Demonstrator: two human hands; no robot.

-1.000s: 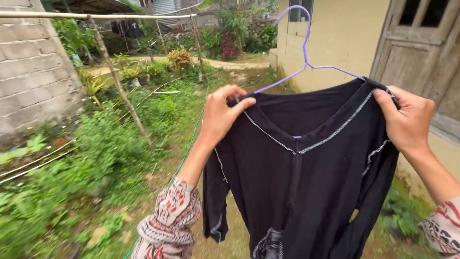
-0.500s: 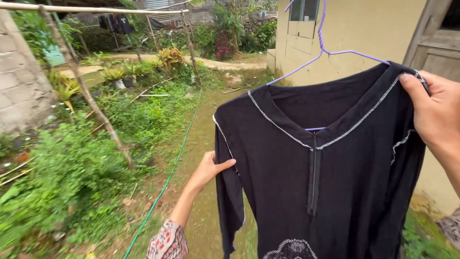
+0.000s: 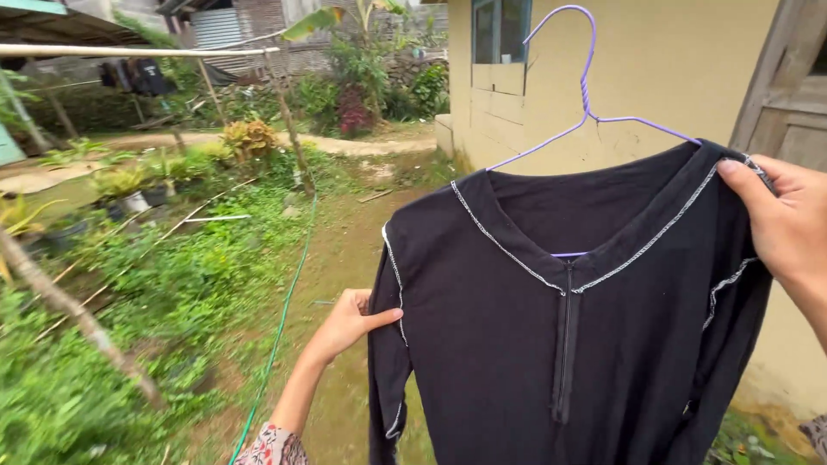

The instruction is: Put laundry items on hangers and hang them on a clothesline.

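— Where's the shirt [image 3: 551, 319]?
— On a thin purple wire hanger [image 3: 586, 95], inside out, pale seams showing.
— The hands?
— Right hand [image 3: 780, 224] fingers pinch one shoulder; left hand [image 3: 349, 323] fingers grip the limp black sleeve.

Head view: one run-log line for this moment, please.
right hand: grips black shirt shoulder | left hand: at its sleeve | purple hanger: inside neckline | setting: yard, green hose
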